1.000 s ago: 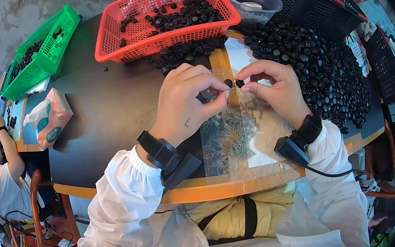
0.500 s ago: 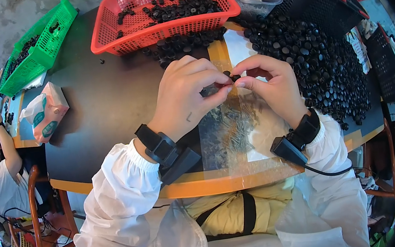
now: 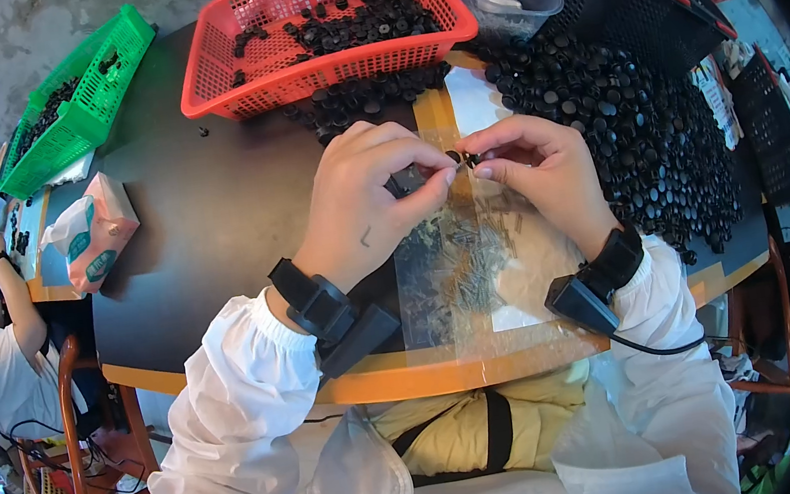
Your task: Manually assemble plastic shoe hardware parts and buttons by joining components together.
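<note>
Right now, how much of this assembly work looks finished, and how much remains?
Possibly done: black parts fill the red basket. In hand: the left hand pinches one small black part, and the right hand brings a tiny piece to it. Left: a large pile of black caps and pins in a clear bag.

Bare dark table (image 3: 208, 213) left of left hand (image 3: 373, 199); black caps (image 3: 631, 133) crowding right, red basket (image 3: 323, 20) ahead.

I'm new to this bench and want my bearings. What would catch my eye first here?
The two hands meeting at the table's middle: the left hand and right hand pinch a small black plastic part between their fingers. Behind them sits a red plastic mesh basket of black pieces, and a heap of round black plastic caps spreads to the right.
</note>
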Available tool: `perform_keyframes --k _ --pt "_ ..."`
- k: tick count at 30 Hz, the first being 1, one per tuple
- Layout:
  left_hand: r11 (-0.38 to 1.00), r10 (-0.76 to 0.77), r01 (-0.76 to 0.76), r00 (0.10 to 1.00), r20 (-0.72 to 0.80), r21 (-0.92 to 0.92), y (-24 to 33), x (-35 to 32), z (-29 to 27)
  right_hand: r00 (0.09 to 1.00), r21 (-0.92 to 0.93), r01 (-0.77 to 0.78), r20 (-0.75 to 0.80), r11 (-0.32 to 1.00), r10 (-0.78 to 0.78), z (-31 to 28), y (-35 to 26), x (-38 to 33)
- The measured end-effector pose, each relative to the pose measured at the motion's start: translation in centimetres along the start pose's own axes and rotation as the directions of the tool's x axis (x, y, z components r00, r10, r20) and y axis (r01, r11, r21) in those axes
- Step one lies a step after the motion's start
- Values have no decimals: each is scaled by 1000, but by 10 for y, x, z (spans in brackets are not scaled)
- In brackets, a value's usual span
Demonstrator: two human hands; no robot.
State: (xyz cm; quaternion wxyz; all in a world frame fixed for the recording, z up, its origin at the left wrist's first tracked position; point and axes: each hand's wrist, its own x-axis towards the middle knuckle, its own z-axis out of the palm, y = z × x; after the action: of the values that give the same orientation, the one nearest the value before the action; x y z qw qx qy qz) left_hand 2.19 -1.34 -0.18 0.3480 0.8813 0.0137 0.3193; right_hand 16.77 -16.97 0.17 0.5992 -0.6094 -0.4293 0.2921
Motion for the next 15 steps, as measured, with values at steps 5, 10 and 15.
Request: perform_keyframes --k 5,10,15 --pt "999 -37 38 999 13 -23 0 -1 1 1000 -14 27 -3 1000 -27 1 2 -1" --pt "999 38 -38 998 -45 6 -1 1 0 989 54 -149 0 987 150 3 -4 -3" --pt "957 205 -187 977 -61 221 -9 5 -2 989 131 -140 -29 981 145 5 1 0"
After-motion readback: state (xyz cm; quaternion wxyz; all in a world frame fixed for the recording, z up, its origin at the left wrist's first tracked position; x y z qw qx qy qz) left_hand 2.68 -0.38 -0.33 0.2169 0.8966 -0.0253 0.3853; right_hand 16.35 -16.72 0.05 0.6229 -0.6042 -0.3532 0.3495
